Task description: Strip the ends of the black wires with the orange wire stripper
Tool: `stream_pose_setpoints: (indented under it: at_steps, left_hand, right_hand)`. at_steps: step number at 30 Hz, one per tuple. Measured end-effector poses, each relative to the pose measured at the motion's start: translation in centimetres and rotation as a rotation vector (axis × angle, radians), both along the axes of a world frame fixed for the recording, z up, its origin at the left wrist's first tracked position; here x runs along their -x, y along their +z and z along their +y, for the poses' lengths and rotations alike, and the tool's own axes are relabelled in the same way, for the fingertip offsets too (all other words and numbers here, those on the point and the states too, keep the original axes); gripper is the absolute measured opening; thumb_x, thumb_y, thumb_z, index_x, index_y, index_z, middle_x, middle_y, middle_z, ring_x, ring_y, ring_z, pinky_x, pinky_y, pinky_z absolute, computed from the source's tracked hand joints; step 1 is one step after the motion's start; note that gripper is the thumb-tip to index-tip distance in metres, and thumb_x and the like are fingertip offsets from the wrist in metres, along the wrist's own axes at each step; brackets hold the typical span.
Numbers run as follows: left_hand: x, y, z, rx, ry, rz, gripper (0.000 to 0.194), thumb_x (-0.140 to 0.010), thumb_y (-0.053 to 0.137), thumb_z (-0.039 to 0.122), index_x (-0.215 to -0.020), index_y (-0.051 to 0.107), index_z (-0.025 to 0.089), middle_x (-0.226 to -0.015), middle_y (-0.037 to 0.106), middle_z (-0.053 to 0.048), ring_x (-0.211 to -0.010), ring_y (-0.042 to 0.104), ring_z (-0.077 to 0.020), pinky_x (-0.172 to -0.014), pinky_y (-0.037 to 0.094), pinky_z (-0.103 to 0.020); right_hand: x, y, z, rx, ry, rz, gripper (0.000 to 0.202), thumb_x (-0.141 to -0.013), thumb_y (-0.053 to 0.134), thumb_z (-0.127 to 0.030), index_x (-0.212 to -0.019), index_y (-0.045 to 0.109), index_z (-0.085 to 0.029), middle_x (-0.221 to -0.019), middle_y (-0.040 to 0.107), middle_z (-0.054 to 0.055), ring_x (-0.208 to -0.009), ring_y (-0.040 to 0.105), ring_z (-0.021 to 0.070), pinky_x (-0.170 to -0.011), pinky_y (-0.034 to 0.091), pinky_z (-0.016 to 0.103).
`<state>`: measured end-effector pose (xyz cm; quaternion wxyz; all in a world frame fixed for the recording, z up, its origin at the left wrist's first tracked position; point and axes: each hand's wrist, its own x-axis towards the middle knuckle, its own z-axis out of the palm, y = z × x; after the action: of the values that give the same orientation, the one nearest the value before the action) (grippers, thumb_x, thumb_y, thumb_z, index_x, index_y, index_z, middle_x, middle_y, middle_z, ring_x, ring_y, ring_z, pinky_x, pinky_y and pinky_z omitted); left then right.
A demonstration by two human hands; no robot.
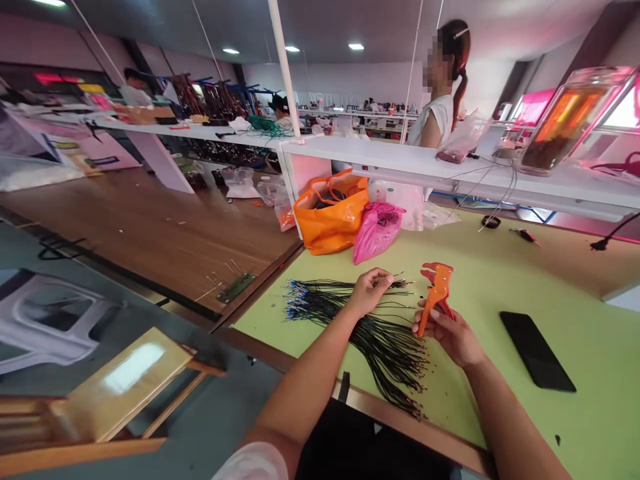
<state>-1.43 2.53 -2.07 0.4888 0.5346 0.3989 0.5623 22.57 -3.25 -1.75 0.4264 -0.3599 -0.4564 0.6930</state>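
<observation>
Many thin black wires (383, 343) lie spread on the yellow-green tabletop (475, 253), with blue ends at the left and reddish, coppery ends at the right. Above them, my left hand (371, 292) pinches a thin black wire (399, 275) near its end. My right hand (453, 333) is wrapped round the handles of an orange wire stripper (436, 293), whose head points up and away from me. The stripper's head is a short distance right of my left hand and does not touch the wire.
A black phone (537, 350) lies at the right. Behind the wires stand an orange bag (333, 217) and a pink bag (377, 230), under a white shelf (390, 157) bearing a glass jar (570, 123). A person (440, 93) is beyond the shelf.
</observation>
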Motion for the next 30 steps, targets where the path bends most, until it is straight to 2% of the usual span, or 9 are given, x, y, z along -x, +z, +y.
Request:
stream_pose_setpoints:
  at_steps: [5,8,13,19,23,25,27,30]
  left_hand:
    - [0.0,0.0,-0.2,0.102,-0.156,-0.029,0.061,-0.076,0.077,0.071,-0.098,0.072,0.014,-0.072,0.056,0.001,-0.063,0.043,-0.0106,-0.061,0.032,-0.027]
    - [0.1,-0.2,-0.1,0.155,-0.247,-0.038,0.061,-0.077,0.078,0.065,-0.106,0.073,0.012,-0.072,0.054,0.002,-0.058,0.037,-0.0074,-0.058,0.026,-0.026]
    - [0.3,-0.5,-0.1,0.166,-0.299,0.048,0.047,-0.081,0.076,0.048,-0.110,0.073,0.011,-0.074,0.061,0.000,-0.061,0.044,-0.0075,-0.063,0.035,-0.025]
    - [0.4,-0.6,-0.4,0.124,-0.398,0.252,0.032,-0.086,0.075,0.038,-0.107,0.075,0.013,-0.085,0.074,-0.006,-0.071,0.061,-0.0115,-0.071,0.048,-0.026]
    - [0.4,-0.3,-0.8,0.063,-0.465,0.426,0.027,-0.086,0.074,0.033,-0.102,0.077,0.012,-0.084,0.077,-0.007,-0.073,0.065,-0.0142,-0.072,0.049,-0.026]
    - [0.6,-0.1,-1.2,0.007,-0.490,0.554,0.024,-0.085,0.073,0.030,-0.101,0.079,0.013,-0.092,0.081,-0.008,-0.080,0.069,-0.0168,-0.077,0.051,-0.027]
    - [0.8,-0.1,-1.3,-0.011,-0.544,0.668,0.024,-0.087,0.071,0.031,-0.101,0.081,0.015,-0.098,0.082,-0.008,-0.085,0.071,-0.0184,-0.079,0.051,-0.028]
    - [1.1,-0.5,-1.1,-0.017,-0.614,0.817,0.025,-0.088,0.067,0.034,-0.101,0.082,0.019,-0.094,0.082,-0.005,-0.081,0.071,-0.0188,-0.078,0.051,-0.028]
  right_hand:
    - [-0.5,-0.3,0.5,-0.013,-0.149,0.067,0.037,-0.086,0.078,-0.049,-0.113,0.072,-0.025,-0.098,0.076,0.010,-0.086,0.077,0.0284,-0.087,0.061,0.050]
    - [-0.7,-0.5,0.7,-0.024,-0.192,0.083,0.038,-0.085,0.078,-0.050,-0.113,0.073,-0.025,-0.098,0.078,0.010,-0.088,0.078,0.0289,-0.088,0.062,0.051]
    - [-0.7,-0.6,0.8,-0.003,-0.203,0.137,0.037,-0.084,0.082,-0.048,-0.112,0.075,-0.024,-0.098,0.080,0.008,-0.088,0.079,0.0281,-0.087,0.063,0.048]
    - [-0.8,-0.9,1.0,0.004,-0.196,0.165,0.036,-0.083,0.083,-0.046,-0.112,0.076,-0.025,-0.099,0.081,0.007,-0.089,0.079,0.0274,-0.086,0.063,0.046]
    - [-0.6,-0.5,0.8,-0.001,-0.219,0.162,0.037,-0.081,0.085,-0.044,-0.111,0.075,-0.024,-0.097,0.081,0.006,-0.088,0.079,0.0253,-0.087,0.062,0.044]
    - [-0.5,-0.2,0.6,0.001,-0.226,0.161,0.041,-0.078,0.088,-0.043,-0.110,0.073,-0.024,-0.095,0.080,0.005,-0.084,0.079,0.0246,-0.088,0.062,0.044]
    - [-0.5,-0.1,0.6,-0.006,-0.221,0.148,0.042,-0.078,0.086,-0.044,-0.111,0.071,-0.023,-0.094,0.080,0.004,-0.080,0.079,0.0243,-0.088,0.062,0.047]
    - [-0.9,-0.1,1.0,-0.013,-0.238,0.142,0.040,-0.080,0.084,-0.043,-0.111,0.070,-0.022,-0.093,0.079,0.004,-0.081,0.079,0.0248,-0.085,0.063,0.045]
